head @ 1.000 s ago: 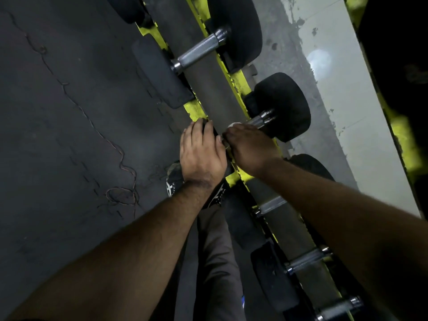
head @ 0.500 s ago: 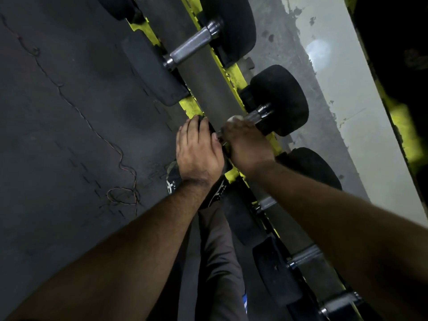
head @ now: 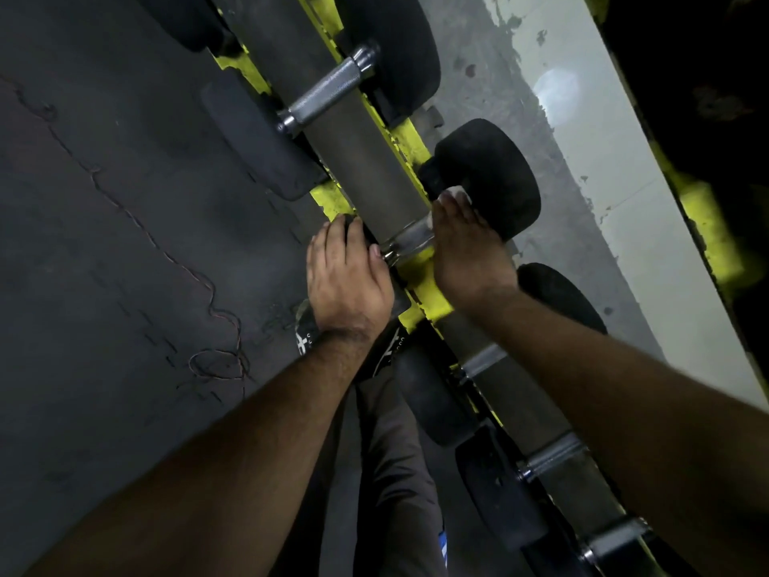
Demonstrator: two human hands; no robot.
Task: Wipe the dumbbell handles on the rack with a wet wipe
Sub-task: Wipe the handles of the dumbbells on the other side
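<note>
Dim gym floor; on the yellow rack [head: 420, 285] my left hand [head: 347, 281] grips the dumbbell [head: 487, 177]'s near head. My right hand [head: 466, 247] pinches the limp wet wipe [head: 460, 197] round the handle [head: 408, 239]'s far end. I judge the dumbbell heavy and stiff, so it stays racked.

Rack [head: 376, 168]: dumbbells laid crosswise in a row along it.
Left hand [head: 347, 281]: on one dumbbell's near head.
Right hand [head: 466, 247]: beside that dumbbell's handle [head: 410, 239], at its far end.
</note>
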